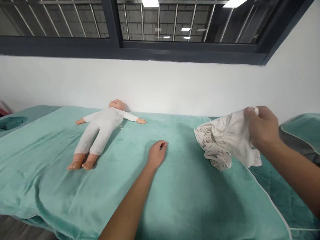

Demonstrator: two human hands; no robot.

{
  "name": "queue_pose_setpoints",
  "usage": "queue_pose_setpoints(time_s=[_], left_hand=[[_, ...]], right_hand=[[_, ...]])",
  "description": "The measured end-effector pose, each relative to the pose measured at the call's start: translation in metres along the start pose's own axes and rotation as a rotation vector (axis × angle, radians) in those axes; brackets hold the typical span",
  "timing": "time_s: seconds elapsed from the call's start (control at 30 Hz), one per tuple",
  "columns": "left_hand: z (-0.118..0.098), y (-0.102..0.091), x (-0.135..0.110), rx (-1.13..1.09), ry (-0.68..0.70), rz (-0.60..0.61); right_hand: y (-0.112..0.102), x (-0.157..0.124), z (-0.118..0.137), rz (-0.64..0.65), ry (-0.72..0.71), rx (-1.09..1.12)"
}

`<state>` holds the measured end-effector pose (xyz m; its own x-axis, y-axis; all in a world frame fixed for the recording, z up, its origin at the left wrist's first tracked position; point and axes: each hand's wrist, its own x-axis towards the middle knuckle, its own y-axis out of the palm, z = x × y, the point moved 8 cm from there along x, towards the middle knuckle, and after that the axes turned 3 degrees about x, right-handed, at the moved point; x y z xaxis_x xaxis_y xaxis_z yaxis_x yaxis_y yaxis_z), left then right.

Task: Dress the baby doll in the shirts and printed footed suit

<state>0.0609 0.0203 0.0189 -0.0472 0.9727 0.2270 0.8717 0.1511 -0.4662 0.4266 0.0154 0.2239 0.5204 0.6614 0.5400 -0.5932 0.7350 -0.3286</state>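
My right hand (265, 128) is closed on a white baby garment (227, 138) with small dark prints, holding it up at one edge. The cloth hangs in folds to the left of that hand, its lower end close above the green blanket (180, 186). Near the middle of the blanket, my left hand (157, 153) has its fingers curled in, with nothing showing in them. A baby doll (102, 126) with a white cloth body lies on its back to the left, arms spread and feet toward me. Neither hand touches the doll.
Behind the bed rises a white wall (170, 86), with a dark window frame (150, 51) and metal bars above it. A folded green cloth (303, 128) lies at the right edge. Dark floor (22, 230) shows at the lower left.
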Motion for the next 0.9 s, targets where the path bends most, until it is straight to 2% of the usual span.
queue_pose_setpoints(time_s=[0.1, 0.2, 0.33, 0.47, 0.53, 0.6, 0.73, 0.83, 0.9], left_hand=[[-0.001, 0.001, -0.001, -0.010, 0.007, 0.023], [-0.001, 0.002, -0.002, -0.054, 0.011, 0.024], [0.000, 0.000, -0.004, -0.089, 0.012, 0.021], [-0.002, -0.001, -0.007, -0.146, 0.023, 0.021], [-0.001, -0.001, -0.009, -0.189, 0.022, 0.013], [0.001, -0.002, -0.010, -0.236, 0.015, -0.010], [0.010, -0.022, -0.009, -0.478, -0.055, -0.174], [0.005, -0.057, -0.010, -0.558, -0.049, -0.339], [-0.008, -0.083, -0.011, -0.505, 0.011, -0.426]], right_hand=[[-0.005, 0.033, 0.023, -0.089, -0.043, -0.013], [-0.001, 0.064, 0.046, -0.117, -0.072, -0.029], [0.023, 0.096, 0.087, 0.006, -0.098, 0.101], [0.047, 0.108, 0.144, 0.154, -0.154, 0.398], [0.056, 0.099, 0.179, 0.282, -0.215, 0.615], [0.061, 0.079, 0.211, 0.406, -0.234, 0.774], [0.066, 0.014, 0.257, 0.692, -0.209, 0.884], [0.069, -0.030, 0.266, 0.849, -0.179, 0.959], [0.079, -0.048, 0.257, 0.925, -0.169, 0.986]])
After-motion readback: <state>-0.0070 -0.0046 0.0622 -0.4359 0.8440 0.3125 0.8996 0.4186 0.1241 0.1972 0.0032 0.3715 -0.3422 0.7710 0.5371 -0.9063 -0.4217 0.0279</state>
